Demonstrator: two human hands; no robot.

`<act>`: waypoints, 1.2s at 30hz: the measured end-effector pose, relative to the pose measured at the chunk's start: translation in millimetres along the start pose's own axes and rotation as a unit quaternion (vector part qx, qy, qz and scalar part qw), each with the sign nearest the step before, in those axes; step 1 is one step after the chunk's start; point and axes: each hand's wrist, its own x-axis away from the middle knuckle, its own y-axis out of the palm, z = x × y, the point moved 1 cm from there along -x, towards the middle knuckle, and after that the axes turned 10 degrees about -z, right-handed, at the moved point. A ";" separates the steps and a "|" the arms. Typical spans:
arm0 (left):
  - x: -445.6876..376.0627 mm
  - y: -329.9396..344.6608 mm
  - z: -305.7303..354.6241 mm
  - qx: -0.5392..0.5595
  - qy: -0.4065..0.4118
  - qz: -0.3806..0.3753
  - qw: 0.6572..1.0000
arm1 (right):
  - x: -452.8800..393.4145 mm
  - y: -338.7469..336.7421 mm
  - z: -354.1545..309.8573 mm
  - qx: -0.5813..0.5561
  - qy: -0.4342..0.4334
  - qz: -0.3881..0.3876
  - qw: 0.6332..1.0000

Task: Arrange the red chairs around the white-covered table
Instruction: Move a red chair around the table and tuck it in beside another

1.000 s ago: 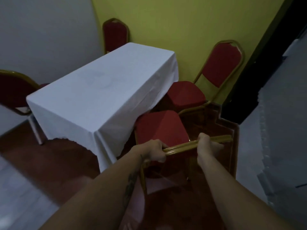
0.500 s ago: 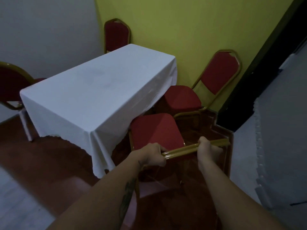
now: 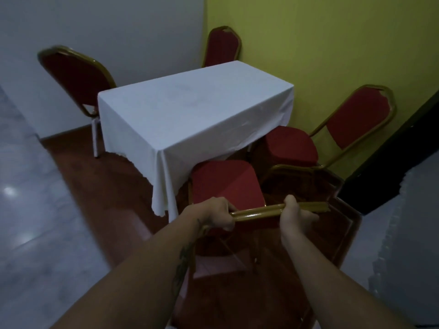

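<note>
A table under a white cloth [image 3: 190,110] stands in the corner of the room. Directly below me is a red chair [image 3: 225,184] with a gold frame, its seat pointing at the table's near right corner. My left hand [image 3: 217,213] and my right hand [image 3: 295,217] both grip the gold top rail of its backrest. A second red chair [image 3: 294,146] sits at the table's right side, its seat partly under the cloth. Another red chair [image 3: 78,77] stands at the left end, and one more [image 3: 223,46] at the far end.
A yellow wall [image 3: 332,43] runs close behind the right-hand chair. A grey wall [image 3: 107,27] backs the far left. A dark doorway [image 3: 403,167] opens at the right. Brown floor [image 3: 95,191] lies around the table, pale tiles [image 3: 35,210] to the left.
My view has swung left, so the table sits more centred and the left chair shows in full. The held chair is a little nearer the table's corner. Both hands keep their grip.
</note>
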 end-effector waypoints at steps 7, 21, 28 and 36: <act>6.3 16.8 8.6 0.058 -0.021 0.032 0.998 | -17.2 -4.9 -9.5 0.036 -0.004 -0.068 0.997; -59.9 -19.3 28.1 0.095 -0.024 0.053 0.994 | -107.7 15.3 -60.4 0.080 -0.009 -0.138 0.987; -105.7 -43.7 42.8 0.105 -0.009 0.057 0.993 | -163.3 30.4 -96.8 0.110 -0.001 -0.176 0.978; -139.5 -77.5 52.0 0.099 -0.020 0.039 0.994 | -207.6 55.4 -123.5 0.119 -0.005 -0.200 0.972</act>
